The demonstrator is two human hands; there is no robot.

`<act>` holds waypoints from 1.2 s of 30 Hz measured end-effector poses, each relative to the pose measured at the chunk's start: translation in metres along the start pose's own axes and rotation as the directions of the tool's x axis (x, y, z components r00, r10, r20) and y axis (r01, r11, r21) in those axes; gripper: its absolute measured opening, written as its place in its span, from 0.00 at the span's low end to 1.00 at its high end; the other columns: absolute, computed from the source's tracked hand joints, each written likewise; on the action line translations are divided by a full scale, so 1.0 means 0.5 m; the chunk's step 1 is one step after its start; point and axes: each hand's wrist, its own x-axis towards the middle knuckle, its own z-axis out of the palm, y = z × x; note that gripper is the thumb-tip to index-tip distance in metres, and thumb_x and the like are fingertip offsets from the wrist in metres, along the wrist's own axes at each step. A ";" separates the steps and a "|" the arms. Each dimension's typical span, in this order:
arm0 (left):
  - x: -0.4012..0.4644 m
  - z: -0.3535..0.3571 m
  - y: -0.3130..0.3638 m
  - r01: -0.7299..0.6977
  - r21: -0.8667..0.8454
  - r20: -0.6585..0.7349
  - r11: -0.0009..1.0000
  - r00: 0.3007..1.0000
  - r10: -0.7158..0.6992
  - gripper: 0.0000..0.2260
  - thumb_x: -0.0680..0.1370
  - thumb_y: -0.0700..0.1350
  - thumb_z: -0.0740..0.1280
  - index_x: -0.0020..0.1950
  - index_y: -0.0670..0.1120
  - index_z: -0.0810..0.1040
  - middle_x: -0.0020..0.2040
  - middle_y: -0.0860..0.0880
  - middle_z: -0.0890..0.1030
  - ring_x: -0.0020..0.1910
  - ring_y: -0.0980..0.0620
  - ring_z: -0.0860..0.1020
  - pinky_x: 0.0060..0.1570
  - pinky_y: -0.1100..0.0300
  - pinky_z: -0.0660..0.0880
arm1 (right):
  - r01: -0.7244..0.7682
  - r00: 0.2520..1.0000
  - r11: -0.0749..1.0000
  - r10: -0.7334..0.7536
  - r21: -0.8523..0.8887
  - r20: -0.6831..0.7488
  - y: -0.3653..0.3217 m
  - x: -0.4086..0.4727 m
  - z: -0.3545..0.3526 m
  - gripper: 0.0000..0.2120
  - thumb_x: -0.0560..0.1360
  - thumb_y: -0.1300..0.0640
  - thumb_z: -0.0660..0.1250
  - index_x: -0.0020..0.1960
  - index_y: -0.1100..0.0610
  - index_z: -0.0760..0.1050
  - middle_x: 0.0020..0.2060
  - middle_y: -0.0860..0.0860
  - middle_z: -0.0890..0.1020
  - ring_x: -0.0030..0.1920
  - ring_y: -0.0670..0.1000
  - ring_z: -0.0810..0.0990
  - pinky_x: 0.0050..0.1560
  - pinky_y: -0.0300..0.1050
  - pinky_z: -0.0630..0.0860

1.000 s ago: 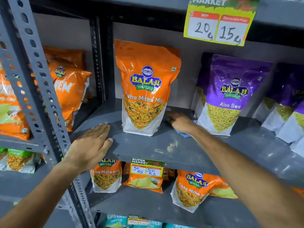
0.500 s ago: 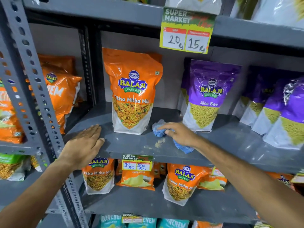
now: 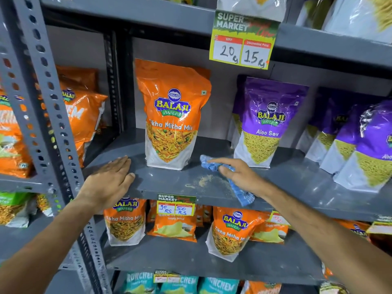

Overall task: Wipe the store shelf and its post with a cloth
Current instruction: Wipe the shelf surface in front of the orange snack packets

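The grey metal shelf point(image 3: 169, 183) runs across the middle of the view, with a patch of pale crumbs point(image 3: 205, 180) near its front edge. My right hand point(image 3: 239, 174) presses a crumpled blue cloth point(image 3: 237, 185) flat on the shelf, just right of the crumbs; the cloth's tail hangs over the front edge. My left hand point(image 3: 108, 183) rests palm down, fingers apart, on the shelf's left front corner, beside the grey perforated post point(image 3: 48, 115) that rises at the left.
An orange Tikha Mitha Mix pouch point(image 3: 171, 115) stands between my hands at the back. Purple Aloo Sev pouches point(image 3: 267, 124) line the right. A price tag point(image 3: 244, 42) hangs from the shelf above, another tag point(image 3: 176, 205) from this shelf's edge. More packs fill the lower shelves.
My right hand has pulled the cloth from behind the orange pouch toward the front of the shelf, to the right of the crumbs. My left hand has stayed at the corner.
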 end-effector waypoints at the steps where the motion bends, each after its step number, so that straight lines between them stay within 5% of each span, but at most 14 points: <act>1: -0.001 -0.001 0.000 -0.001 0.000 -0.001 1.000 1.000 0.001 0.29 0.86 0.57 0.49 0.85 0.45 0.56 0.86 0.49 0.56 0.85 0.53 0.53 0.82 0.58 0.47 | -0.028 0.998 0.999 0.025 -0.034 -0.063 0.006 -0.007 -0.002 0.17 0.84 0.60 0.62 0.68 0.46 0.78 0.67 0.42 0.77 0.71 0.45 0.74 0.70 0.41 0.68; 4: -0.003 0.002 0.001 -0.007 0.005 -0.011 1.000 1.000 0.007 0.29 0.86 0.57 0.49 0.85 0.45 0.56 0.86 0.49 0.56 0.85 0.52 0.54 0.81 0.59 0.46 | -0.066 0.997 0.975 0.055 -0.210 -0.058 0.009 -0.020 0.027 0.17 0.84 0.59 0.61 0.69 0.45 0.77 0.70 0.46 0.77 0.72 0.49 0.73 0.70 0.46 0.68; 7: -0.002 0.001 -0.002 -0.011 0.011 0.003 1.000 1.000 0.011 0.29 0.86 0.57 0.49 0.85 0.46 0.56 0.86 0.49 0.56 0.85 0.52 0.54 0.81 0.59 0.47 | -0.007 0.999 1.000 0.008 -0.016 0.042 -0.023 -0.020 0.048 0.18 0.83 0.59 0.63 0.63 0.37 0.79 0.65 0.40 0.81 0.66 0.39 0.76 0.67 0.38 0.71; 9: 0.000 0.005 -0.005 -0.016 0.021 0.004 1.000 1.000 0.016 0.29 0.86 0.58 0.49 0.85 0.46 0.56 0.86 0.50 0.56 0.85 0.52 0.54 0.81 0.58 0.48 | -0.001 1.000 0.997 0.000 0.081 0.004 -0.036 -0.015 0.041 0.16 0.83 0.60 0.63 0.64 0.42 0.80 0.61 0.39 0.82 0.61 0.34 0.77 0.63 0.36 0.71; 12: 0.001 0.008 -0.009 -0.015 0.016 0.006 1.000 1.000 0.015 0.29 0.86 0.58 0.49 0.85 0.46 0.56 0.85 0.50 0.57 0.85 0.52 0.55 0.82 0.57 0.48 | -0.013 1.000 0.999 0.013 -0.040 0.012 -0.039 -0.004 0.041 0.16 0.83 0.63 0.62 0.66 0.52 0.80 0.66 0.49 0.81 0.67 0.46 0.76 0.70 0.47 0.70; 18: 0.004 0.012 -0.012 -0.014 0.028 0.009 1.000 1.000 0.014 0.30 0.86 0.59 0.48 0.85 0.46 0.56 0.85 0.50 0.57 0.85 0.52 0.55 0.82 0.57 0.48 | 0.064 0.982 0.987 -0.089 0.148 0.166 -0.072 -0.019 0.035 0.16 0.82 0.61 0.65 0.60 0.42 0.82 0.60 0.45 0.85 0.62 0.43 0.81 0.63 0.35 0.74; 23: 0.005 0.007 -0.010 -0.009 0.026 0.020 1.000 1.000 0.009 0.29 0.86 0.58 0.48 0.85 0.46 0.55 0.86 0.49 0.56 0.85 0.52 0.54 0.83 0.55 0.49 | 0.265 0.929 0.953 -0.212 -0.145 0.303 -0.102 0.020 0.083 0.18 0.81 0.67 0.63 0.65 0.52 0.81 0.70 0.51 0.78 0.73 0.50 0.73 0.74 0.50 0.68; 28: -0.001 0.006 -0.007 -0.006 0.021 0.012 1.000 1.000 0.005 0.29 0.86 0.58 0.48 0.85 0.46 0.56 0.86 0.50 0.56 0.85 0.52 0.54 0.83 0.56 0.49 | 0.280 0.894 0.942 -0.186 -0.183 0.408 -0.077 -0.009 0.018 0.20 0.80 0.68 0.64 0.60 0.47 0.83 0.68 0.49 0.79 0.69 0.42 0.75 0.68 0.32 0.68; 32: 0.003 0.009 -0.007 -0.015 0.033 -0.011 0.999 1.000 0.015 0.29 0.86 0.57 0.49 0.84 0.45 0.57 0.85 0.49 0.58 0.85 0.52 0.55 0.83 0.56 0.50 | 0.128 0.980 0.990 -0.119 -0.050 0.157 -0.025 -0.032 -0.064 0.19 0.80 0.69 0.62 0.62 0.50 0.82 0.63 0.48 0.82 0.68 0.45 0.77 0.72 0.41 0.69; 36: 0.004 0.015 -0.014 -0.028 0.027 -0.011 0.999 1.000 0.028 0.30 0.86 0.58 0.48 0.84 0.45 0.58 0.85 0.48 0.58 0.85 0.51 0.55 0.83 0.55 0.50 | -0.059 0.998 0.995 0.059 -0.080 0.004 0.027 -0.045 -0.019 0.19 0.83 0.65 0.61 0.67 0.48 0.78 0.71 0.47 0.76 0.75 0.47 0.70 0.78 0.55 0.63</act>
